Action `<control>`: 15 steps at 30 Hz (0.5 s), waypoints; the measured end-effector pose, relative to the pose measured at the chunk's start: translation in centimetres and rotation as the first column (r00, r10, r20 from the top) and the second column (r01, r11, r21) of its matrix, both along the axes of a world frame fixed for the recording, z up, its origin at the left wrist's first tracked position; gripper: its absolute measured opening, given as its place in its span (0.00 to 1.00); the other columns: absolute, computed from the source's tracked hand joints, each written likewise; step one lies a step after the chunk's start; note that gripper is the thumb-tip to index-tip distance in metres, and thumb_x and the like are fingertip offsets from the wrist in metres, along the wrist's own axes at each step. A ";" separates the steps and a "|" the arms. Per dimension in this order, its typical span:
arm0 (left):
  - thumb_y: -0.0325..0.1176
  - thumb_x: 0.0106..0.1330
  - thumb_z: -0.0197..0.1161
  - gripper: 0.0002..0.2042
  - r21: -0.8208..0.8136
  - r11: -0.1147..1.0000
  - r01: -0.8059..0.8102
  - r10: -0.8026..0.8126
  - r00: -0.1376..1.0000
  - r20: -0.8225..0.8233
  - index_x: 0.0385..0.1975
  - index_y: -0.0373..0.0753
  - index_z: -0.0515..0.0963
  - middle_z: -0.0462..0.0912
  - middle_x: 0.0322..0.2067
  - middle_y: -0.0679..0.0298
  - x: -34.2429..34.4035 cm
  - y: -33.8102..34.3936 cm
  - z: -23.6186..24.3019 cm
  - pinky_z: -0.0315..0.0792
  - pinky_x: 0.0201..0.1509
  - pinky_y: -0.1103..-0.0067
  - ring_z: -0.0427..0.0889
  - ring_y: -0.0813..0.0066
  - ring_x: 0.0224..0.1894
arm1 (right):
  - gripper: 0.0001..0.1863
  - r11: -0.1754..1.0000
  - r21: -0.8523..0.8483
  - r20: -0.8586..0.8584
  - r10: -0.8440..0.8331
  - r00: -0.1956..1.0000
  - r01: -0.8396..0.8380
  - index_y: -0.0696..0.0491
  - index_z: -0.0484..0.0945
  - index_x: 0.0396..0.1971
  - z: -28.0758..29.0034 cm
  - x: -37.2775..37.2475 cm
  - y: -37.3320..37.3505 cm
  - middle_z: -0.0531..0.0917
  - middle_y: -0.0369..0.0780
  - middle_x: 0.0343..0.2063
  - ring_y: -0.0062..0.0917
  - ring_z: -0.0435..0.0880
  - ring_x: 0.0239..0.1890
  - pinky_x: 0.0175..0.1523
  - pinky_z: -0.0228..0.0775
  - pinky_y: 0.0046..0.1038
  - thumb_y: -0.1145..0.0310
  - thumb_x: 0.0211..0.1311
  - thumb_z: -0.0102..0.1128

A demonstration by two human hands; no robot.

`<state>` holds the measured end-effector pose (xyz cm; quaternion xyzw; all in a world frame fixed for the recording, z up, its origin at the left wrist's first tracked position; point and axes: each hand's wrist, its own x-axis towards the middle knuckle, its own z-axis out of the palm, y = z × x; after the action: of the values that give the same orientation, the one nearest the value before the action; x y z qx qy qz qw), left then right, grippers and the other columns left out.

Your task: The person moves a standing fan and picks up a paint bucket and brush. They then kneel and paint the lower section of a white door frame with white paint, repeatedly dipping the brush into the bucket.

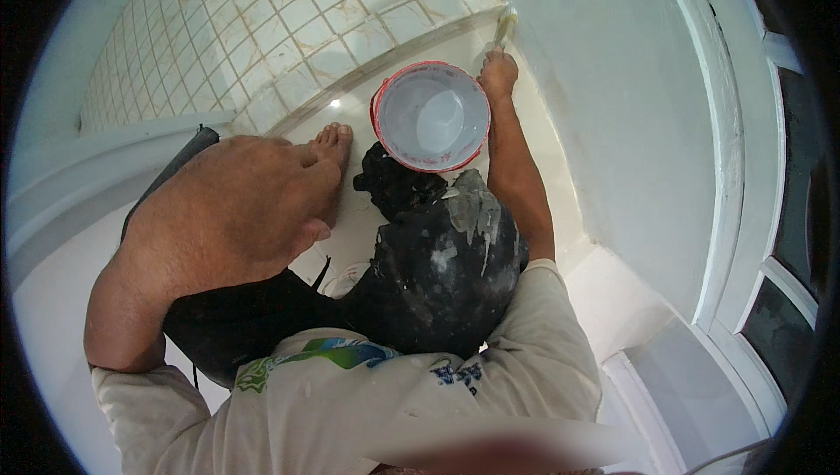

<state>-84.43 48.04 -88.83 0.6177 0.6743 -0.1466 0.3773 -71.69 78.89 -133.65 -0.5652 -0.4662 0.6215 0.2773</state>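
Observation:
My right hand [499,74] is closed around a paintbrush [505,27], reaching past the bucket. The brush's pale tip meets the corner where the light wall panel [604,90] joins the low tiled step. Beside my right forearm stands a bucket [407,116] with a red rim, holding some whitish liquid. Large and close on the left, my left hand [249,199] drapes over my bent left leg, back of the hand up. Its thumb stands apart and I see nothing held; the other fingers are mostly hidden.
A tiled surface [289,24] lies beyond the curved step edge. My bare foot [332,143] rests on the pale floor left of the bucket. My black-clad right knee [455,256], smeared with white, is just below the bucket. A framed dark glass panel [792,317] stands far right.

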 end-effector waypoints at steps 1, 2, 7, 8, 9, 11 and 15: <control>0.32 0.73 0.66 0.30 0.008 1.000 -0.003 0.003 1.000 -0.002 0.70 0.20 0.68 0.88 0.45 0.46 0.1 -0.2 -0.2 0.84 0.58 0.63 0.91 0.53 0.47 | 0.18 0.999 0.024 0.037 0.025 0.999 -0.026 0.61 0.80 0.43 0.1 -0.2 0.0 0.79 0.39 0.30 0.26 0.78 0.24 0.22 0.68 0.32 0.58 0.82 0.54; 0.32 0.73 0.66 0.30 0.017 1.000 -0.003 0.003 1.000 -0.004 0.70 0.20 0.69 0.88 0.46 0.46 0.2 -0.2 -0.3 0.84 0.58 0.63 0.90 0.53 0.47 | 0.18 0.999 0.017 0.027 0.028 0.999 -0.029 0.61 0.80 0.43 -0.4 -0.1 0.2 0.79 0.39 0.29 0.26 0.78 0.24 0.22 0.69 0.32 0.58 0.82 0.54; 0.33 0.74 0.66 0.30 0.003 1.000 -0.003 0.003 1.000 0.002 0.69 0.20 0.69 0.87 0.46 0.47 1.0 0.1 -0.1 0.83 0.59 0.62 0.90 0.52 0.48 | 0.21 1.000 0.018 0.031 0.007 1.000 -0.008 0.63 0.80 0.43 -0.9 -0.1 0.2 0.81 0.41 0.28 0.29 0.80 0.24 0.24 0.72 0.35 0.57 0.82 0.52; 0.34 0.74 0.67 0.30 0.014 1.000 0.007 -0.007 1.000 0.001 0.69 0.20 0.69 0.87 0.46 0.47 1.3 0.1 0.2 0.83 0.59 0.61 0.89 0.52 0.48 | 0.21 0.999 0.031 0.029 0.010 1.000 -0.011 0.63 0.81 0.42 -1.5 0.1 0.6 0.81 0.42 0.28 0.30 0.81 0.25 0.25 0.73 0.36 0.57 0.82 0.52; 0.34 0.74 0.67 0.30 0.019 1.000 0.019 -0.019 1.000 -0.002 0.68 0.20 0.70 0.87 0.46 0.47 1.6 0.1 0.4 0.83 0.59 0.61 0.89 0.53 0.48 | 0.22 0.999 0.047 0.029 0.009 1.000 -0.011 0.64 0.81 0.42 -2.3 0.4 1.4 0.82 0.42 0.28 0.31 0.81 0.25 0.26 0.73 0.37 0.57 0.82 0.51; 0.35 0.74 0.67 0.30 0.026 0.999 0.036 -0.036 0.999 -0.010 0.68 0.20 0.70 0.87 0.46 0.48 2.3 0.2 0.9 0.83 0.59 0.62 0.89 0.53 0.49 | 0.23 0.999 0.053 0.010 -0.004 1.000 0.003 0.64 0.82 0.40 -2.9 0.9 1.9 0.83 0.43 0.28 0.32 0.82 0.26 0.28 0.75 0.39 0.57 0.82 0.51; 0.35 0.75 0.67 0.29 0.001 1.000 0.029 -0.029 0.999 -0.017 0.67 0.20 0.71 0.87 0.45 0.48 3.8 0.6 1.7 0.83 0.59 0.62 0.89 0.53 0.48 | 0.23 0.998 0.039 -0.041 -0.049 0.998 0.051 0.64 0.83 0.39 -1.6 1.5 1.0 0.83 0.44 0.28 0.33 0.82 0.26 0.30 0.75 0.39 0.57 0.81 0.51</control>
<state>-80.60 48.62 -87.16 0.6264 0.6685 -0.1565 0.3691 -70.17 79.92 -135.28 -0.5586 -0.4584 0.6162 0.3133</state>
